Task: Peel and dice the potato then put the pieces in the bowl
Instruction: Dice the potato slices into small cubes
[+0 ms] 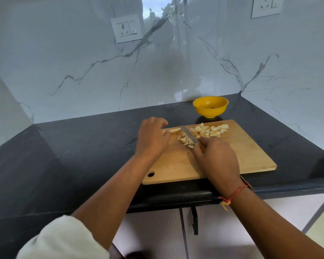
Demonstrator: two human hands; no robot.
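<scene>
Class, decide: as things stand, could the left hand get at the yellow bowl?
Probably not at once: the left hand holds the potato strip, and the knife lies between it and the bowl. Once free, it could likely reach over.

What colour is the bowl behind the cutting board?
Yellow. The bowl shows clearly in the head view, standing on the dark counter just beyond the board.

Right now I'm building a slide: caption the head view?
Left hand holds potato strip, right hand dices with knife on cutting board; yellow bowl behind.

Potato pieces point(206, 132) on board point(241, 156), bowl point(210, 106) behind
</scene>
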